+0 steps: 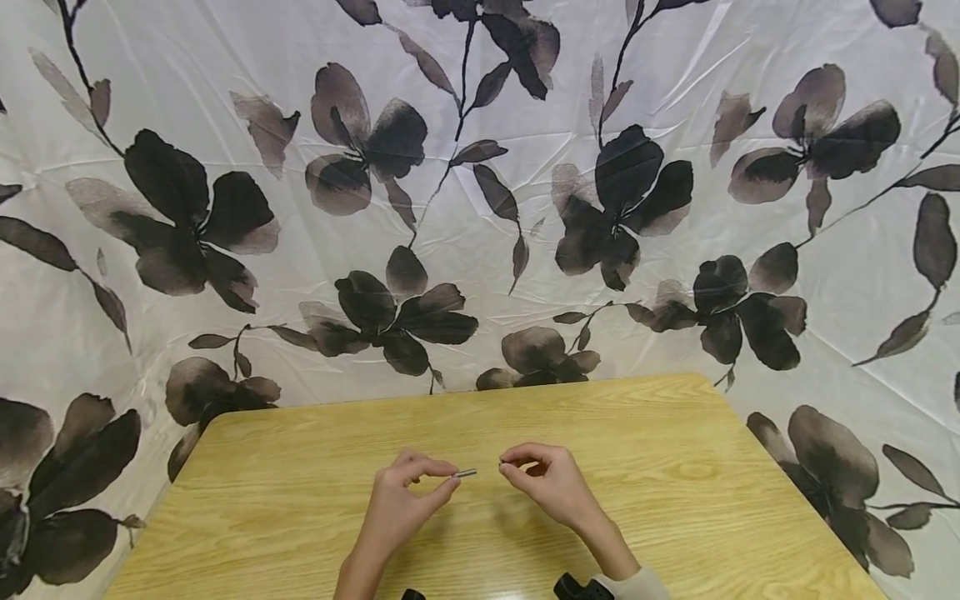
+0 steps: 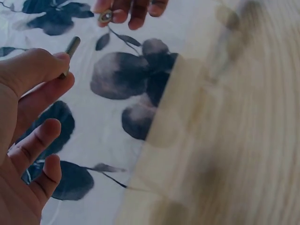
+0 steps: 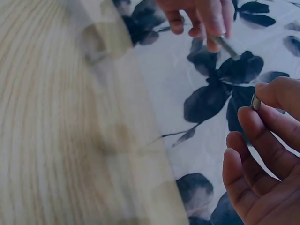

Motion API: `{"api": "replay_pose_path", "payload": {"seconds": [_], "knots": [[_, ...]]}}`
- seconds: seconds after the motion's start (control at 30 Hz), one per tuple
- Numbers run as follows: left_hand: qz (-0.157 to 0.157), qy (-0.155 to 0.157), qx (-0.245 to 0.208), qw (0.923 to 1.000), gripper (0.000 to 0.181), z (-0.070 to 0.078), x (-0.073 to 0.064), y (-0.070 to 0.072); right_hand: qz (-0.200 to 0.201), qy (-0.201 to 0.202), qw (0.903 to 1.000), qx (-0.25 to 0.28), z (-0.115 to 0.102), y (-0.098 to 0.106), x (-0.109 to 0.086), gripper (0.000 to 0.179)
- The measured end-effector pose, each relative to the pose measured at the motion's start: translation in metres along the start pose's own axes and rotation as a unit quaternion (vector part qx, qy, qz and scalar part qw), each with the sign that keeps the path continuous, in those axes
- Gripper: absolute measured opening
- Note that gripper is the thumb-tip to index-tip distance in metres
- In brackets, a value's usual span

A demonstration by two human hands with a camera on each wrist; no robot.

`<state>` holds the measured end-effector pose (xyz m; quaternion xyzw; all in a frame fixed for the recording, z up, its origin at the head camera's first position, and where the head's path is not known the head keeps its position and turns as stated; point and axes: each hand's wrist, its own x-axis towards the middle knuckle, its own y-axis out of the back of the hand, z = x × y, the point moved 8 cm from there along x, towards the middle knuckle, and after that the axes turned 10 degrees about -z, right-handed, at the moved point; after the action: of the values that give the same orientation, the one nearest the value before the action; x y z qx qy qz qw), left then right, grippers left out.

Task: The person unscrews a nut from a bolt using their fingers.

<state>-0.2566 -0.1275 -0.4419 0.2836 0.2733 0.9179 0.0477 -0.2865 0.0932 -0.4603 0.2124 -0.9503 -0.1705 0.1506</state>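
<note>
Between thumb and index finger, my left hand [image 1: 397, 502] pinches a short metal bolt [image 1: 467, 472]. The bolt's free end points toward the right hand, and the left wrist view shows its grey shaft [image 2: 73, 46] sticking up past the fingertips. Across a small gap, my right hand [image 1: 561, 490] pinches a small metal nut [image 3: 255, 102] with thumb and index finger. The nut's hole faces the left wrist camera. Bolt and nut are apart, both held above the table. The end of the bolt inside the left fingers is hidden.
Below the hands lies a light wood-grain table [image 1: 300, 467] with rounded back corners. Behind it and to both sides hangs a white cloth [image 1: 525, 317] printed with dark flowers. Black wrist devices [image 1: 581, 587] show at the bottom edge.
</note>
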Motion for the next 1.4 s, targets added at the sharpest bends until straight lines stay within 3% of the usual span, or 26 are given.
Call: {"api": "replay_pose_path", "payload": {"seconds": [0.3,0.57,0.73,1.1,1.4], "knots": [[-0.033,0.056,0.023,0.9976,0.023,-0.02,-0.007,-0.015,-0.002,-0.002,0.9998,-0.018,0.016,-0.007,0.001,0.012],[-0.055,0.094,0.048,0.9929,0.02,-0.028,-0.01,-0.023,-0.032,-0.01,0.9968,-0.072,0.027,-0.017,0.003,0.018],[-0.089,0.113,0.071,0.9871,0.013,-0.032,-0.01,-0.03,-0.054,-0.012,0.9948,-0.086,0.034,-0.023,0.002,0.016],[-0.13,0.124,0.083,0.9802,0.008,-0.039,-0.014,-0.038,-0.076,0.004,0.9889,-0.128,0.035,-0.038,0.001,0.006],[-0.166,0.126,0.083,0.9746,0.005,-0.045,-0.016,-0.048,-0.124,-0.02,0.9812,-0.146,0.042,-0.054,0.003,0.006]]}}
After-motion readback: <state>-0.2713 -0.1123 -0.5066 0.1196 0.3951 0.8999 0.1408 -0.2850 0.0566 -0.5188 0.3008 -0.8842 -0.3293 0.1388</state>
